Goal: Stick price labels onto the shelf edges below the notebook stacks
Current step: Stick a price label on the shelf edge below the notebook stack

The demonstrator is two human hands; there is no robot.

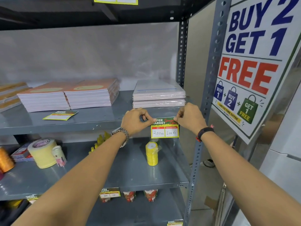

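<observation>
Grey shelf edge [81,128], price label [164,129] pinched by both hands, spare label [60,115] nearby

Both hands' fingers [153,120] pinch price label [164,128] against shelf edge [65,128].

bare shelf [101,115] between notebook stacks [68,95], spare label [60,115] lying there, upright post [210,88] seemingly close right

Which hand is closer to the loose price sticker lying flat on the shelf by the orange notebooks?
Left. The left hand pinches the hanging price label at its left corner, to the right of the loose sticker. The right hand pinches the other corner, farther right.
</observation>
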